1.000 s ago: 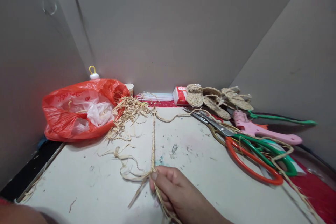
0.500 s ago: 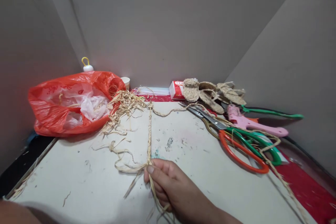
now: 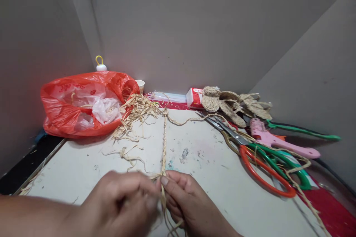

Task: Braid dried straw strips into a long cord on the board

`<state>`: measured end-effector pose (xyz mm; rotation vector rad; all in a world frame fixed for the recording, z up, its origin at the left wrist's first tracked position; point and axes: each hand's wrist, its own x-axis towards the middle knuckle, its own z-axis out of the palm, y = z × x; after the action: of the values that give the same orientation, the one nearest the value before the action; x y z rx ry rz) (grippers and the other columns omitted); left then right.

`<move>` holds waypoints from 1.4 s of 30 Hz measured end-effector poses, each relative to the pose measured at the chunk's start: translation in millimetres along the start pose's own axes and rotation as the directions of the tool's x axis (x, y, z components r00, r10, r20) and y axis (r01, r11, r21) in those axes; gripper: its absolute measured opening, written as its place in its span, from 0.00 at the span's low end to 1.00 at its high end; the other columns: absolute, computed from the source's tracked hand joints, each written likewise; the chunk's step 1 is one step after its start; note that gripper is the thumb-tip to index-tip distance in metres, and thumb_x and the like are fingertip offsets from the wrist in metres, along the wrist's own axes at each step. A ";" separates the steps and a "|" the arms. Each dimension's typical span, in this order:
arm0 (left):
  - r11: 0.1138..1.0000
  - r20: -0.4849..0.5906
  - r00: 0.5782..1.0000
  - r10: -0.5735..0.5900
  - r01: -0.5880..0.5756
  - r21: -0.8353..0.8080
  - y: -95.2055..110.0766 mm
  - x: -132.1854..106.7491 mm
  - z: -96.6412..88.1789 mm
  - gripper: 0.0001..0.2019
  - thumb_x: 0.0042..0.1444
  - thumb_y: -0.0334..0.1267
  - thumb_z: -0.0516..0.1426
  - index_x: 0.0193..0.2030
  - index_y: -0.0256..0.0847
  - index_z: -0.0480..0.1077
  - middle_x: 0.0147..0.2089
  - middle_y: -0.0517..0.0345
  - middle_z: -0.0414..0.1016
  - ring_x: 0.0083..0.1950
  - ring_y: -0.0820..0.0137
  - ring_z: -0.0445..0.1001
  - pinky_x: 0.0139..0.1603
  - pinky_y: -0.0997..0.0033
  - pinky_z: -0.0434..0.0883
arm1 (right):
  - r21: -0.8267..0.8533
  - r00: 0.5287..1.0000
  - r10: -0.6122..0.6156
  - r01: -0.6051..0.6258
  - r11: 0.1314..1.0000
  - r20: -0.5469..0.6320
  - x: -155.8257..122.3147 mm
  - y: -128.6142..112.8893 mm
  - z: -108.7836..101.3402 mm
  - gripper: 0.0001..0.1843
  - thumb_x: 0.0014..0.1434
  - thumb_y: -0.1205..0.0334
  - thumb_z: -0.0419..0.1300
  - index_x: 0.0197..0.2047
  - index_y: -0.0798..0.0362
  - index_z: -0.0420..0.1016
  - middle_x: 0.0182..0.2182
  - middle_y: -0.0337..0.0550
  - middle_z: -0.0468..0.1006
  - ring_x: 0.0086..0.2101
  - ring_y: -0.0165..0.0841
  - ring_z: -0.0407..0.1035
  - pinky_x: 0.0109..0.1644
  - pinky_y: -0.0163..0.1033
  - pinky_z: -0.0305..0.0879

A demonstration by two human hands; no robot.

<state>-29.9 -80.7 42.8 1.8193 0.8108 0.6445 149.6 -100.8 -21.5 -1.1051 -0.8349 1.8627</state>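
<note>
A thin braided straw cord [image 3: 164, 140] runs straight across the white table [image 3: 211, 192] from a loose straw heap [image 3: 139, 113] at the back toward me. My right hand [image 3: 189, 203] pinches the near end of the braid, thumb on top, with loose strands trailing below it. My left hand [image 3: 122, 203] is beside it, fingers curled around the loose strands at the same spot; it is blurred by motion.
A red plastic bag [image 3: 83, 103] lies back left with a small white bottle [image 3: 101, 66] behind it. Red-handled scissors [image 3: 264, 170], green-handled scissors [image 3: 280, 159], a pink tool [image 3: 275, 140] and small woven straw pieces [image 3: 233, 103] lie at the right. Grey walls close in on three sides.
My left hand has come in from the lower left and closed on the strands next to my right hand. The right hand has kept its pinch on the braid.
</note>
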 end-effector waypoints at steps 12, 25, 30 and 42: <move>0.994 -0.061 0.996 -0.057 0.062 0.094 -41.9 32.2 27.3 0.12 0.60 0.35 0.47 0.38 0.38 0.72 0.34 0.59 0.76 0.35 0.73 0.72 0.39 0.76 0.67 | -0.112 0.985 -0.085 0.069 0.991 -0.148 -2.6 2.7 9.1 0.20 0.60 0.49 0.55 0.23 0.53 0.60 0.13 0.27 0.52 0.16 0.22 0.43 0.19 0.32 0.39; 0.954 0.115 0.968 -0.221 0.191 0.230 -36.0 25.6 32.1 0.21 0.62 0.38 0.44 0.62 0.43 0.59 0.37 0.58 0.76 0.34 0.70 0.72 0.36 0.74 0.66 | -0.173 0.979 -0.115 0.085 0.981 -0.171 -6.8 -0.9 6.5 0.20 0.58 0.49 0.57 0.22 0.54 0.63 0.16 0.31 0.56 0.19 0.24 0.47 0.22 0.32 0.47; 0.939 0.176 0.968 -0.181 0.117 0.322 -32.0 23.9 23.9 0.26 0.60 0.39 0.47 0.66 0.42 0.53 0.33 0.59 0.76 0.29 0.70 0.70 0.29 0.76 0.62 | -0.082 0.982 -0.049 0.035 0.996 -0.183 -5.9 -0.2 6.1 0.20 0.54 0.46 0.60 0.23 0.54 0.66 0.16 0.32 0.58 0.19 0.24 0.49 0.21 0.31 0.47; 0.841 0.426 0.845 -0.323 0.463 -0.280 -33.1 56.2 1.1 0.06 0.55 0.36 0.49 0.34 0.37 0.65 0.26 0.62 0.66 0.27 0.75 0.64 0.32 0.75 0.63 | 0.168 0.993 0.076 -0.060 0.984 -0.092 -6.8 1.1 4.7 0.17 0.56 0.48 0.61 0.28 0.55 0.69 0.12 0.25 0.48 0.14 0.19 0.37 0.16 0.28 0.36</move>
<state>-1.5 -28.9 15.3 1.3046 0.7260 0.1575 147.1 -107.9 -17.9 -1.1218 -0.5821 1.8805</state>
